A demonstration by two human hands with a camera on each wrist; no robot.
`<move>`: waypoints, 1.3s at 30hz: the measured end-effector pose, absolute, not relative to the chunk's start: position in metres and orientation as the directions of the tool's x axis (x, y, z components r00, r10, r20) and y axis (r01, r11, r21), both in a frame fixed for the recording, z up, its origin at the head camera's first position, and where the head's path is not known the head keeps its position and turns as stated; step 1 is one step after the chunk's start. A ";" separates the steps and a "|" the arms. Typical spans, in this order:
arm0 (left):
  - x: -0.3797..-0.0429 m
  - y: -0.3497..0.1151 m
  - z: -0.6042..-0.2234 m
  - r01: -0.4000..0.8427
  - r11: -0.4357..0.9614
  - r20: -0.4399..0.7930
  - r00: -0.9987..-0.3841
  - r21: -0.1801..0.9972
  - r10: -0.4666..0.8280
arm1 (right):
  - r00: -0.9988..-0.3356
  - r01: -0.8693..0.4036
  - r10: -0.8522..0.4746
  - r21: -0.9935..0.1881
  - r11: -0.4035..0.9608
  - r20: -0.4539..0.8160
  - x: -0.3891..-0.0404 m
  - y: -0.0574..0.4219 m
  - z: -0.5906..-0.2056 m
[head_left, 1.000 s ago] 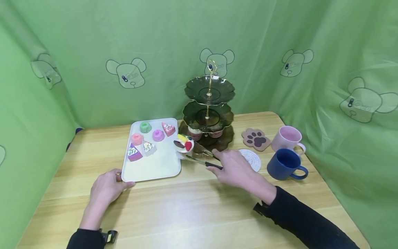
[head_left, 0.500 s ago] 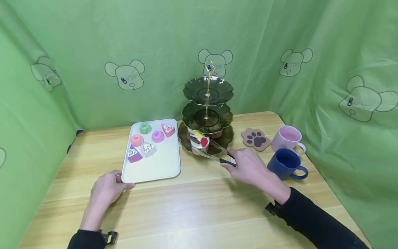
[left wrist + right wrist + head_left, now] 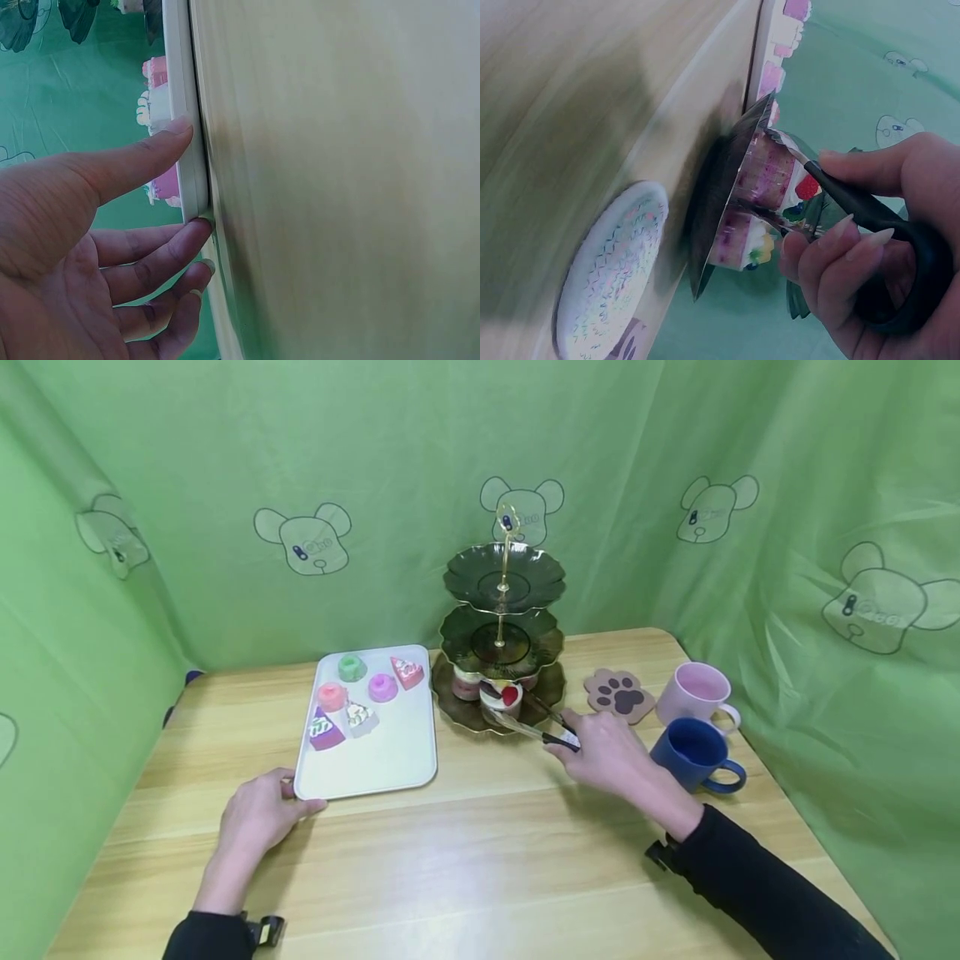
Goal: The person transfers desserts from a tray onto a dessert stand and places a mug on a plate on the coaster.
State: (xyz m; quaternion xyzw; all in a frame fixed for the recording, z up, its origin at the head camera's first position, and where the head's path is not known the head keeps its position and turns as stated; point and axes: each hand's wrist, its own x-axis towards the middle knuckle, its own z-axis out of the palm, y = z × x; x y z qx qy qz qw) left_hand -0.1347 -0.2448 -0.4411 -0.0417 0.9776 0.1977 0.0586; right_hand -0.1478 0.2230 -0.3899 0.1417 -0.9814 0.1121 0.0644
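Note:
My right hand [image 3: 611, 752] grips black-handled tongs [image 3: 847, 199], with fingers through the handle loops. Their tips flank a small round layered cake [image 3: 769, 169] topped with cream and a strawberry. It is at the front of the bottom plate [image 3: 468, 720] of a dark green three-tier stand [image 3: 504, 643]. Beside it on that plate is another layered cake [image 3: 733, 240]. My left hand [image 3: 258, 810] holds the near-left corner of a white tray [image 3: 390, 760], thumb on the front rim and fingertips around the corner. Several toy sweets lie on the tray, including a purple cake slice [image 3: 326, 731].
Right of the stand lies a brown paw-shaped coaster [image 3: 618, 693]. A round speckled coaster [image 3: 615, 277] is near the right hand, hidden in the head view. A pink mug [image 3: 693, 693] and a blue mug [image 3: 686, 756] stand at the right. Green curtain [image 3: 390, 452] surrounds the table.
My right hand has moved right with the tongs, carrying the strawberry-topped cake from beside the tray onto the bottom plate of the stand. My left hand has stayed at the tray corner.

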 end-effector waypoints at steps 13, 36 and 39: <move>-0.134 -0.243 -0.440 -0.114 0.919 -0.136 -0.988 0.378 -0.067 | -0.961 -0.259 -0.241 -0.146 0.955 0.132 -0.161 0.223 -0.394; -0.133 -0.243 -0.441 -0.112 0.921 -0.130 -0.989 0.373 -0.068 | -0.984 -0.176 -0.171 -0.174 0.969 0.038 -0.170 0.222 -0.394; -0.133 -0.243 -0.441 -0.114 0.921 -0.130 -0.989 0.374 -0.069 | -0.985 -0.173 -0.169 -0.169 0.970 0.034 -0.170 0.221 -0.394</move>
